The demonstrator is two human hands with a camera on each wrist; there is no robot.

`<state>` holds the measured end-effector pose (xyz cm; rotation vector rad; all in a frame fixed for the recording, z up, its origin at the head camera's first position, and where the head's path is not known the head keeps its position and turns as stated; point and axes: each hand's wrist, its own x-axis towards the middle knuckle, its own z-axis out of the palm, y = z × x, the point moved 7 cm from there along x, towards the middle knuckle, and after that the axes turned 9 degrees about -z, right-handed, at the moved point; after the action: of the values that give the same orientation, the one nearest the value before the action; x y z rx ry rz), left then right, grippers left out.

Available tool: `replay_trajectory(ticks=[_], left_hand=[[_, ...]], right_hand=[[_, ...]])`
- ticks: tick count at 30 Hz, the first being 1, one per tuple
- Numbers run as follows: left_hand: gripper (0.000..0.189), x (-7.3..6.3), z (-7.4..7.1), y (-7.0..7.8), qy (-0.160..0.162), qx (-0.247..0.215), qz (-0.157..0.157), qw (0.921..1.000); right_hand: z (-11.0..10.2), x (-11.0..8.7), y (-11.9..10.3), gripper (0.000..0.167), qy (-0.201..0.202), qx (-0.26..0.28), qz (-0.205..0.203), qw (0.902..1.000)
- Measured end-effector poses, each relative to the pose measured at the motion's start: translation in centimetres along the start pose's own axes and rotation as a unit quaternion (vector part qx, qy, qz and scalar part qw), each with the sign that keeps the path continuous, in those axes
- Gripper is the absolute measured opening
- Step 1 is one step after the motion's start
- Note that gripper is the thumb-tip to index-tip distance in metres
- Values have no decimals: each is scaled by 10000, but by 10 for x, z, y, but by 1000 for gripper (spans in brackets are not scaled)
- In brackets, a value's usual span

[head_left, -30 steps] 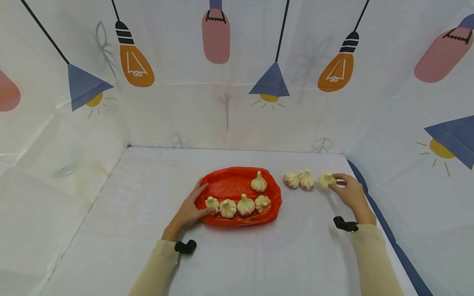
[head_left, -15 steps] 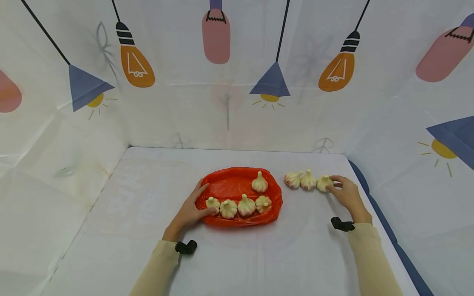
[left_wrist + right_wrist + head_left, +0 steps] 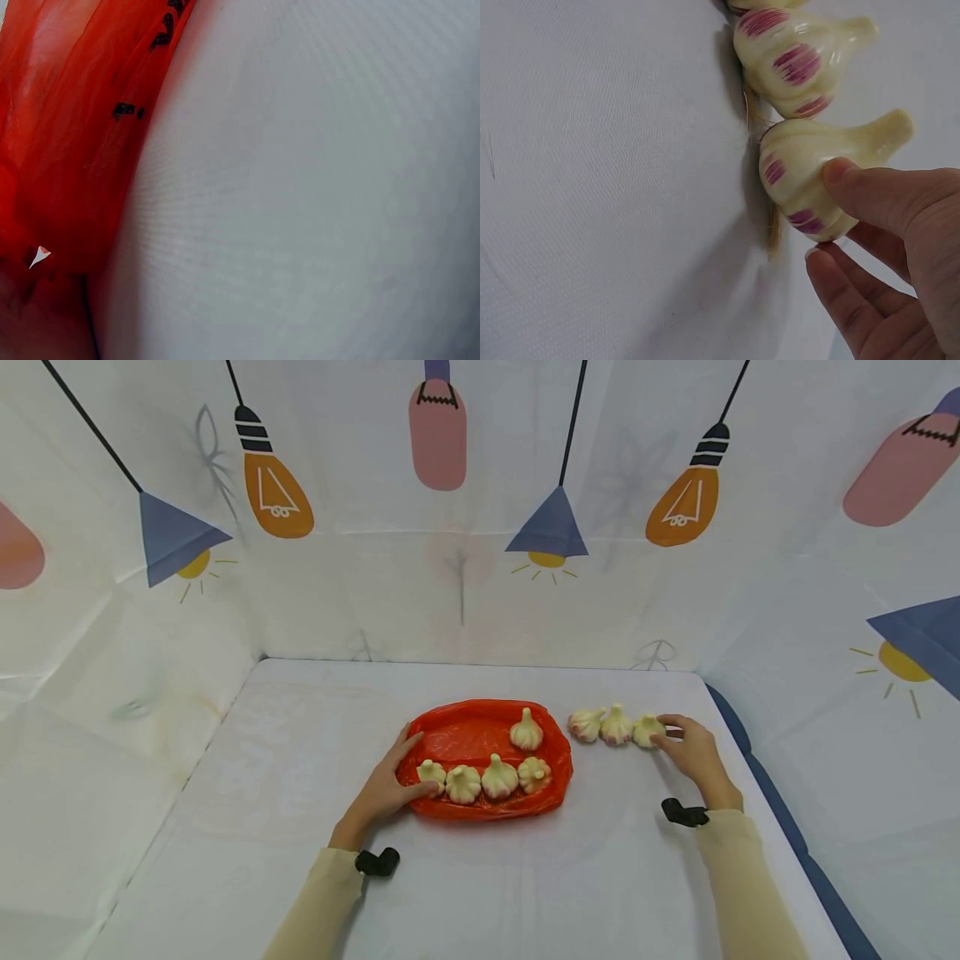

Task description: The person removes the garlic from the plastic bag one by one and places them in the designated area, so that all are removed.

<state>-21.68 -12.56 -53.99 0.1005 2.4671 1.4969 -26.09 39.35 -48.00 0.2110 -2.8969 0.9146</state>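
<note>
My left hand (image 3: 390, 783) holds the left end of a shallow red plastic-lined tray (image 3: 457, 739), its thumb over the near rim beside a garlic bulb. Several garlic bulbs lie in the tray: a row along the near side and one bulb (image 3: 527, 730) at the far right. Right of the tray, three more bulbs stand in a line on the white table. My right hand (image 3: 693, 752) pinches the rightmost bulb (image 3: 802, 180) between thumb and fingers. That bulb touches the middle bulb (image 3: 799, 64), and purple streaks mark both in the right wrist view.
The white table (image 3: 525, 885) runs up to a printed cloth wall (image 3: 360, 593) at the back. A dark blue edge (image 3: 780, 802) borders its right side. Black lettering (image 3: 163, 34) shows on the red plastic in the left wrist view.
My right hand has slid its garlic bulb left against the middle one. The line of three has then shifted slightly left towards the tray. My left hand has stayed in place.
</note>
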Motion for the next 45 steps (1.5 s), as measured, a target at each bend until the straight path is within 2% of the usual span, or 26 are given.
replay_trajectory(ticks=[19,36,45], left_hand=[[100,0,0,-1,-6,50,-81,10000],[101,1,1,-1,-42,60,-135,9999],[101,0,0,-1,-47,20,-164,9999]], right_hand=[[13,8,-14,48,-205,223,127,9995],[17,5,-13,57,-396,293,330,9982],[7,9,-27,56,-39,-32,-122,9999]])
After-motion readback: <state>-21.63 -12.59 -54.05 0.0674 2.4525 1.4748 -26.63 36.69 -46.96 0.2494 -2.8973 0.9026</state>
